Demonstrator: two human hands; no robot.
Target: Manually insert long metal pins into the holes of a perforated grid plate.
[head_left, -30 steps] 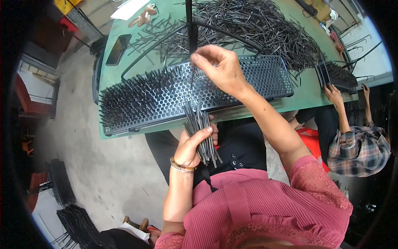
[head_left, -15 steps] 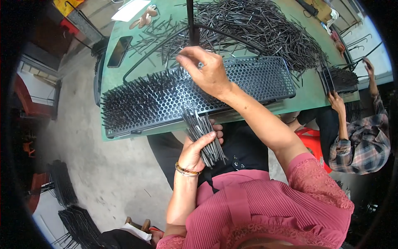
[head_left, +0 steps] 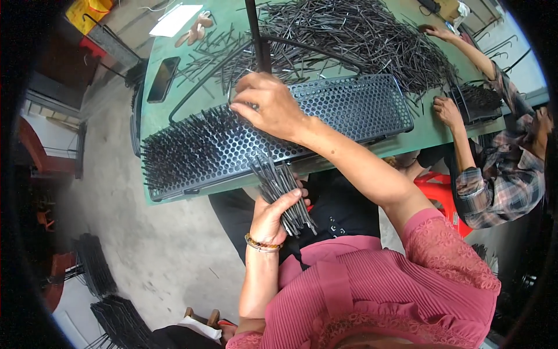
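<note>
My left hand is closed around a bundle of thin black rods, just off the table's near edge. A long black perforated tray lies across the front of the table. Many short black rods stand upright in the holes of its left part, while the right part shows bare holes. Over the far side of the tray, at the edge of the standing rods, my right hand has its fingers pinched together. Whatever lies between those fingertips is too small and hidden to make out.
A large heap of loose black rods covers the far side of the green table. A black metal stand rises behind the tray. A phone lies at left. At right, a co-worker's hands are near a smaller rod-filled tray.
My right hand has moved left and down onto the tray by the standing rods. My left hand keeps its bundle in about the same place. The co-worker's far hand now reaches toward the heap.
</note>
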